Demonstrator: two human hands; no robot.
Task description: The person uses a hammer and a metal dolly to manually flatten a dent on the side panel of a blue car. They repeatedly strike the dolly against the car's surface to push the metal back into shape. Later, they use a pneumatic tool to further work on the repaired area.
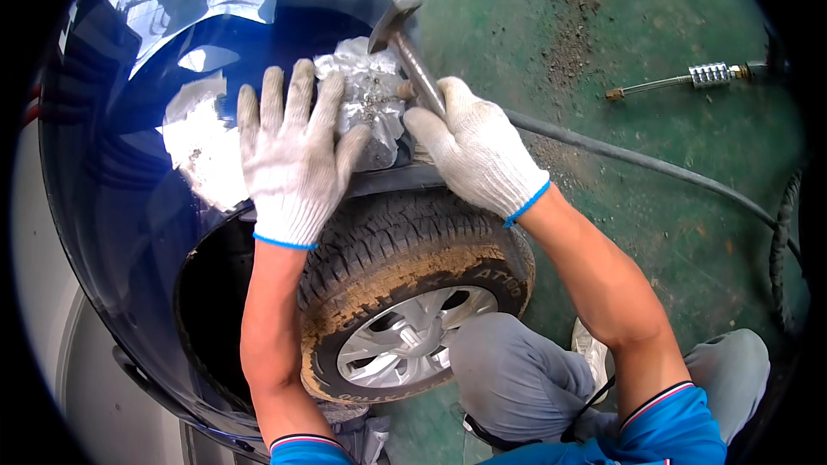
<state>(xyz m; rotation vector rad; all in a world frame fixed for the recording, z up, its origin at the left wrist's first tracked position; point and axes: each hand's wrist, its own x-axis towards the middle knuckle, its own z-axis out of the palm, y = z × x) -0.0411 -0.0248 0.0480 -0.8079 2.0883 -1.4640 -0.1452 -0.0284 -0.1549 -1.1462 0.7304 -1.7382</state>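
My left hand [295,142], in a white knit glove with a blue cuff, lies flat with fingers spread on a glossy dark blue car body panel [112,232]. It rests between two silvery patches: a bare, torn-edged one [200,142] on its left and a crumpled, grit-strewn one [372,90] by its fingertips and thumb. My right hand [482,142], gloved alike, is closed round a hammer [419,73]. The hammer's metal head points up and left, above the crumpled patch. A small brown piece [405,90] shows beside its handle; what it belongs to is hidden.
Below my hands stands a muddy tyre [405,232] with a silver wheel [422,336], beside the dark wheel arch opening. A grey hose [637,157] crosses the green floor [689,267] on the right. Farther off lie a metal-tipped air nozzle [709,75] and scattered dirt [570,26].
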